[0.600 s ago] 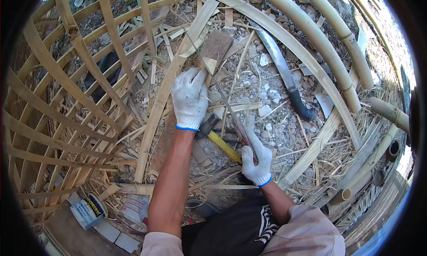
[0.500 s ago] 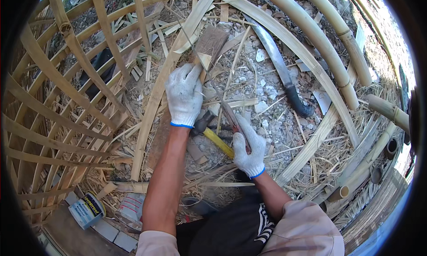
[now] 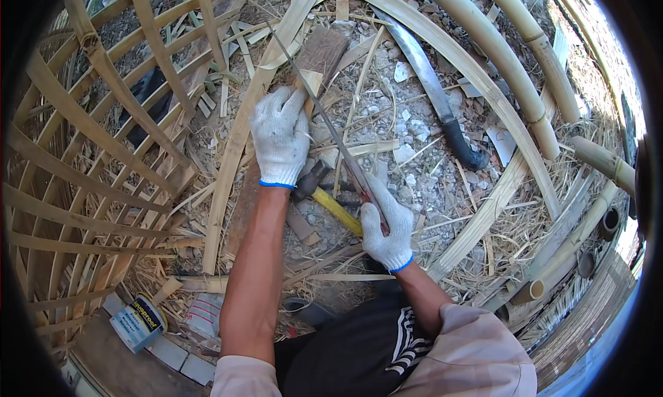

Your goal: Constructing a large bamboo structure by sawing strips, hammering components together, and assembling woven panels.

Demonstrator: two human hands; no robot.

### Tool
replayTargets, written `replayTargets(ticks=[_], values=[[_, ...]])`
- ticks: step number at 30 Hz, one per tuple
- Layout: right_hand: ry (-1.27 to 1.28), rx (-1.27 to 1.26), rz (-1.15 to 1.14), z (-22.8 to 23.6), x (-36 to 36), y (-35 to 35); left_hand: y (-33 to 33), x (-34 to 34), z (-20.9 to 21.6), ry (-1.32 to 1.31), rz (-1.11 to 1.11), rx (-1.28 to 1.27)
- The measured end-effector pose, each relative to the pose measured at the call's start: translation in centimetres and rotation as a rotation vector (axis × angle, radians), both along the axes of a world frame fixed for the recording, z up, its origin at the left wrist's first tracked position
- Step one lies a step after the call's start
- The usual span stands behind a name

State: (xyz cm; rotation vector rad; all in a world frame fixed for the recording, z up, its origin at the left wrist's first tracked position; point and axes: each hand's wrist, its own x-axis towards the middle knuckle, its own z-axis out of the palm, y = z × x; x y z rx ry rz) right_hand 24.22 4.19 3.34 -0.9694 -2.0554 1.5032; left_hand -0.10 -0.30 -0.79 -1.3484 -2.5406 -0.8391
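My left hand (image 3: 280, 134), in a white glove with a blue cuff, is closed around a short pale bamboo piece (image 3: 312, 81). It holds the piece down on a dark wooden block (image 3: 324, 48). My right hand (image 3: 388, 224), gloved the same way, grips a long narrow handsaw (image 3: 330, 131) seen almost edge-on. The grip is mostly hidden by my fingers, with a bit of red showing. The blade slants up and left across the bamboo piece. Between my hands a hammer (image 3: 338, 214) with a yellow handle lies on the ground.
A large knife (image 3: 428, 79) with a black handle lies to the right. Thick bamboo poles (image 3: 497, 45) and a curved strip (image 3: 449, 48) lie beyond it. At left stands a woven bamboo lattice (image 3: 90, 128). A labelled tub (image 3: 138, 322) sits lower left. Shavings and rubble cover the ground.
The far end of the saw blade has swung slightly left, and more of its flat side shows. Both hands keep their holds; my left hand appears slightly farther left and up.
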Motion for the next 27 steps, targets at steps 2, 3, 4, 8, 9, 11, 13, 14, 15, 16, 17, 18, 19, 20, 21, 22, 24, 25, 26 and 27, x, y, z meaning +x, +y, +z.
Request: replayTargets(ticks=[2, 3, 4, 8, 9, 11, 13, 14, 15, 16, 17, 18, 19, 20, 21, 22, 24, 25, 26, 27], values=[[0.034, 0.013, 0.031, -0.5, 2.1, -0.1, 0.2, 0.0, 0.0, 0.033, 0.007, -0.024], [0.041, 0.017, 0.016, 0.0, 2.4, 0.0, 0.3, 0.1, 0.3, 0.025, 0.011, -0.025], [-0.027, -0.046, 0.012, 1.3, 1.4, 0.2, 0.1, 0.4, 0.5, -0.037, 0.002, -0.031], [-0.045, -0.081, -0.003, 1.3, -1.9, 0.8, -0.3, 0.4, 0.3, -0.070, 0.020, -0.060], [-0.025, -0.075, -0.017, 1.0, -0.6, 0.4, 0.0, 0.3, 0.3, -0.061, 0.034, -0.059], [0.019, 0.086, 0.022, -0.4, 3.5, -1.0, 0.7, -0.3, -0.1, 0.000, 0.014, -0.022], [-0.029, 0.005, 0.003, 0.6, 1.9, -0.5, 0.4, -0.2, 0.1, 0.017, 0.021, -0.001], [-0.032, -0.036, -0.010, 1.1, -0.1, 0.0, 0.2, 0.0, 0.4, 0.013, 0.033, -0.012], [-0.033, -0.069, -0.025, 1.2, -2.7, 1.1, 0.2, 0.3, 0.3, 0.005, 0.032, -0.009], [-0.026, -0.074, -0.014, 1.0, -4.1, 1.3, 0.0, 0.2, 0.5, -0.017, 0.029, -0.012], [-0.024, -0.078, -0.019, 0.9, -3.3, 0.8, -0.2, 0.0, 0.6, -0.040, 0.027, -0.015], [-0.016, -0.043, -0.010, 0.5, -1.8, 0.2, 0.0, -0.2, 0.7, -0.028, 0.027, -0.008], [-0.020, -0.003, -0.008, 0.2, 0.4, -0.2, 0.3, 0.3, 0.5, -0.031, 0.031, -0.034], [-0.013, 0.004, 0.058, 0.0, 2.7, -0.8, 0.4, 0.0, 0.6, -0.019, 0.039, -0.066], [0.024, 0.065, 0.044, 1.1, 3.2, -0.9, 0.5, 0.1, 0.6, -0.025, 0.039, -0.067], [0.023, 0.032, 0.003, 0.9, 2.5, -0.8, 0.6, 0.0, 0.7, -0.026, 0.031, -0.032], [-0.014, -0.034, -0.018, 1.3, -1.7, 0.7, 0.1, -0.1, 0.3, -0.028, 0.043, -0.011], [-0.024, -0.033, -0.019, 1.2, -2.4, 1.1, 0.3, 0.5, 0.1, -0.038, 0.042, -0.009], [-0.056, -0.013, -0.018, 1.2, -3.0, 1.3, 0.4, 0.9, 0.2, -0.063, 0.037, -0.018], [-0.031, -0.045, -0.029, 0.7, -2.7, 0.5, 0.1, 0.3, 0.4, -0.063, 0.039, -0.036]])
